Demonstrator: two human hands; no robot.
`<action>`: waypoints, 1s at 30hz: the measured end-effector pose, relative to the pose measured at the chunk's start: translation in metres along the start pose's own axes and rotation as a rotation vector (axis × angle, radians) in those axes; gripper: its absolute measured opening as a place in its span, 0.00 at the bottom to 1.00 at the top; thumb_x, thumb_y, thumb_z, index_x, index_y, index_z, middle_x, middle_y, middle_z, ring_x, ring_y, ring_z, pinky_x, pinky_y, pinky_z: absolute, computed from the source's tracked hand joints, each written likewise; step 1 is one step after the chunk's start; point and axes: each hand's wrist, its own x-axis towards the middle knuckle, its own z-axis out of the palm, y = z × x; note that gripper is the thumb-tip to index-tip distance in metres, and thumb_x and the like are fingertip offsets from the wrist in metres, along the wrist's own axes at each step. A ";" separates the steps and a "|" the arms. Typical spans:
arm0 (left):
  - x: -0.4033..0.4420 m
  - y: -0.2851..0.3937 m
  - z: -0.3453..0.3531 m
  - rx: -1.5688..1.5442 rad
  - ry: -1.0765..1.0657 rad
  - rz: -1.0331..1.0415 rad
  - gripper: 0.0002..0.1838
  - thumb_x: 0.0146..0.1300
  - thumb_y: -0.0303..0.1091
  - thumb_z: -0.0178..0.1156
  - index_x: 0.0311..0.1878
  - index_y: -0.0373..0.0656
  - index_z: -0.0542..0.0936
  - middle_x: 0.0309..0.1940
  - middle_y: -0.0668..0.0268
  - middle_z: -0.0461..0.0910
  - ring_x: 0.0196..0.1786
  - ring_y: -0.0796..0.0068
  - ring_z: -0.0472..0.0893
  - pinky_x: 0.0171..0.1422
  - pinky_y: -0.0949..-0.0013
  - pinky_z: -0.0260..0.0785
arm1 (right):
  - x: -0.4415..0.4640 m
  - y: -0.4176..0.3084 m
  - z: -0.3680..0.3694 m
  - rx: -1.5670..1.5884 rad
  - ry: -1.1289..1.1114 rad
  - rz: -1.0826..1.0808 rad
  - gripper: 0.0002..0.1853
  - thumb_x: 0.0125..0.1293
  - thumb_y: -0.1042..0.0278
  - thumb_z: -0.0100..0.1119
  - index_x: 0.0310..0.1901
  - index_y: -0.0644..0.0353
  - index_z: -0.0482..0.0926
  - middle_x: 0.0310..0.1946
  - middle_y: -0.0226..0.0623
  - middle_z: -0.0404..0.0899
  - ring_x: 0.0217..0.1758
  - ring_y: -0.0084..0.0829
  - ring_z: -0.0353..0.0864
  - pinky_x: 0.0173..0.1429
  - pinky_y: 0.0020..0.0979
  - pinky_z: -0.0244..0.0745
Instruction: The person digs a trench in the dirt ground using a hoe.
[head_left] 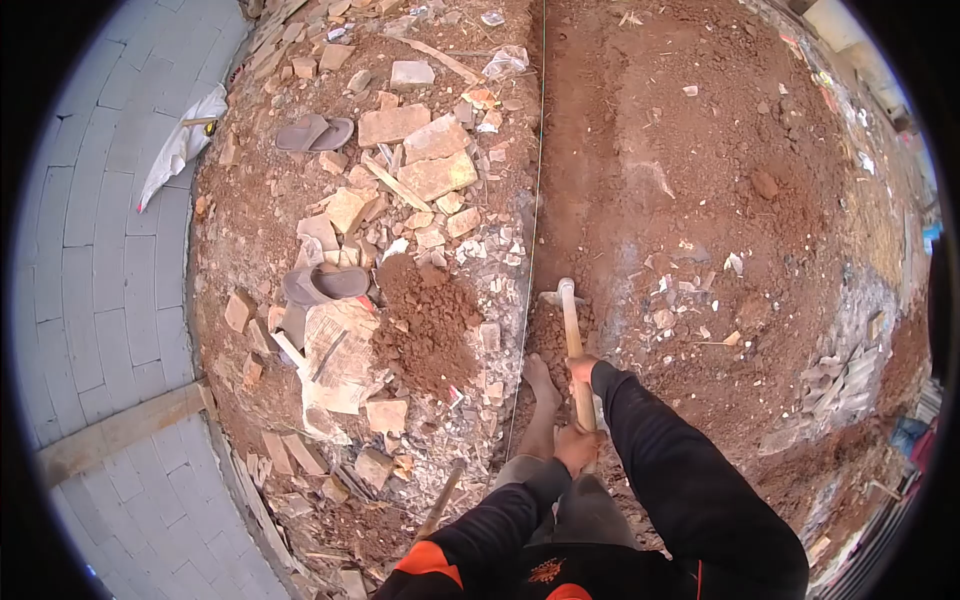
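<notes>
A hoe with a pale wooden handle [571, 330] slants away from my body, its metal head [563, 297] resting at the loose brown soil in the trench. My right hand [583, 369] is wrapped around the handle, nearer the head. Lower down, close to my legs, my left hand [577, 447] also grips the handle. Part of the blade appears sunk in or hidden by the soil. My bare foot [540, 378] stands just left of the hoe, beside a taut string [534, 230] along the trench edge.
Left of the string lie a heap of dug soil [428, 320], broken bricks [438, 176], and two sandals [315, 133]. Another wooden handle [440, 500] lies near my left arm. A grey block wall [110, 250] borders the left, with a white sack [183, 145] by it.
</notes>
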 end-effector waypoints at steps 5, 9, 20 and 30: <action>0.000 0.070 -0.009 0.034 -0.145 0.036 0.04 0.60 0.27 0.64 0.35 0.37 0.79 0.23 0.65 0.78 0.22 0.73 0.78 0.27 0.69 0.73 | -0.032 -0.054 -0.013 0.103 -0.047 -0.088 0.13 0.67 0.62 0.62 0.43 0.63 0.76 0.30 0.39 0.76 0.31 0.38 0.82 0.30 0.46 0.83; -0.081 0.126 -0.013 -0.031 -0.180 -0.085 0.06 0.60 0.28 0.65 0.37 0.37 0.79 0.24 0.66 0.78 0.22 0.73 0.78 0.26 0.69 0.74 | -0.069 -0.069 -0.006 0.369 -0.094 -0.137 0.11 0.66 0.62 0.63 0.44 0.58 0.77 0.31 0.37 0.77 0.29 0.37 0.80 0.34 0.47 0.81; -0.359 0.151 -0.185 0.213 -0.235 -0.061 0.17 0.61 0.33 0.69 0.48 0.36 0.76 0.34 0.65 0.82 0.33 0.78 0.82 0.36 0.72 0.77 | -0.223 -0.090 0.107 0.841 -0.255 -0.174 0.12 0.71 0.60 0.60 0.47 0.55 0.70 0.37 0.38 0.76 0.42 0.38 0.81 0.52 0.46 0.82; -0.416 -0.024 -0.248 1.077 0.308 0.078 0.21 0.53 0.46 0.73 0.46 0.45 0.82 0.30 0.53 0.84 0.36 0.49 0.86 0.43 0.55 0.77 | -0.277 -0.009 0.195 0.842 -0.423 -0.018 0.14 0.70 0.64 0.63 0.49 0.59 0.71 0.41 0.39 0.77 0.48 0.41 0.83 0.59 0.47 0.79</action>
